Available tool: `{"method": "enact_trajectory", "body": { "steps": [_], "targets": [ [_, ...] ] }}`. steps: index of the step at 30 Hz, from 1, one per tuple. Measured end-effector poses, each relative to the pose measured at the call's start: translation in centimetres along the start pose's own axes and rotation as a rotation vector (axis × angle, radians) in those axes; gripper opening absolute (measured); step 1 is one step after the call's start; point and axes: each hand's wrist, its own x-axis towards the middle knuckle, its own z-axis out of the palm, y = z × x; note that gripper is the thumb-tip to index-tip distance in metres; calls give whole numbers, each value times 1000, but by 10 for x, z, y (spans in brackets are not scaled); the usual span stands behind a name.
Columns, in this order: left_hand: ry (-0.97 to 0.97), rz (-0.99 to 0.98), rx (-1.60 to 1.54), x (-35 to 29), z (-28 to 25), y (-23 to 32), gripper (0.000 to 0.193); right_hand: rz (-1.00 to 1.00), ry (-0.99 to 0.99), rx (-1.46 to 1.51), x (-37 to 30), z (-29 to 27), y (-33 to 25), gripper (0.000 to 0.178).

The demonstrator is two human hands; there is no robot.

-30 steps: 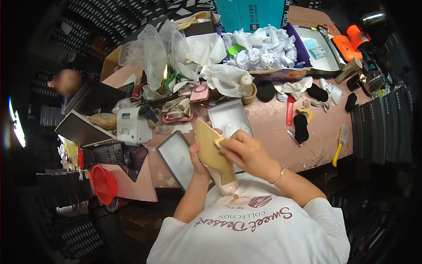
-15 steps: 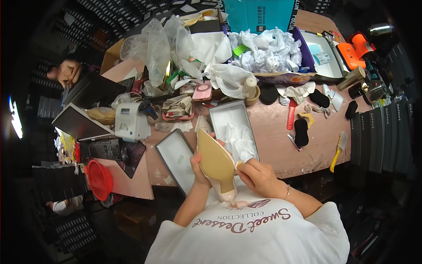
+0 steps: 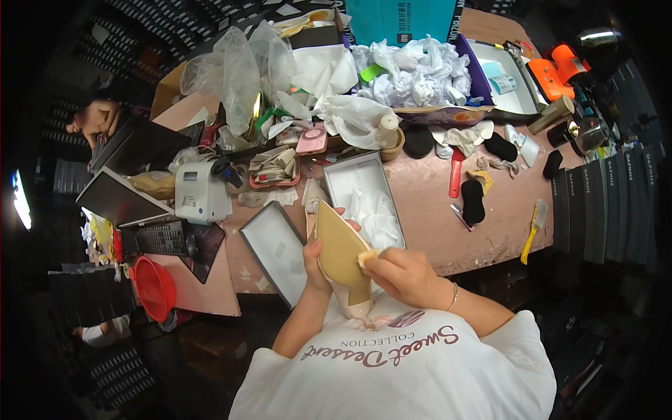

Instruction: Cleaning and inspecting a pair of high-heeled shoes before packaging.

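Note:
My left hand (image 3: 316, 271) is wrapped round a pale pointed-toe heeled shoe (image 3: 337, 245), its tan sole facing up and its toe pointing away from me. Between the pinched fingers of my right hand (image 3: 407, 278) is a small pale yellow pad (image 3: 365, 259), pressed at the right edge of the sole; its exact kind is unclear. Just beyond the shoe stands an open grey-edged shoebox (image 3: 341, 176) with white tissue paper (image 3: 372, 218) inside. Its likely lid (image 3: 274, 245) lies to the left, white inside up.
Crumpled paper (image 3: 420, 77) fills a purple box at the back. A red-handled tool (image 3: 456, 171), black pads (image 3: 474, 203) and a yellow-handled brush (image 3: 535, 231) lie on the right. Left are a white label printer (image 3: 199, 190), a keyboard (image 3: 157, 239) and a red basin (image 3: 155, 288). Another person sits far left.
My right hand has moved slightly left, bringing the pale yellow pad from beside the shoe's edge onto the sole. The left hand keeps its hold on the shoe. The whole view has shifted a little.

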Motion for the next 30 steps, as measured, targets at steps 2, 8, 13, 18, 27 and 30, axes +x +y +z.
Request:
{"method": "enact_trajectory", "body": {
  "steps": [2,8,13,18,27,30],
  "targets": [
    [-9,-37,-24,1,7,2,75,-23,0,-25,3,-1,2,22],
    [82,-23,-24,3,9,-2,75,-1,24,3,13,-1,2,15],
    [121,-29,1,9,7,-5,77,-17,-12,12,8,-3,7,21],
    [43,-44,-8,8,7,-2,75,8,-3,61,-5,-4,5,19],
    [-5,-41,70,9,7,-2,76,49,1,73,-2,-9,9,16],
    [33,-57,42,15,12,-1,77,-28,-13,60,5,-12,15,15]
  ]
}}
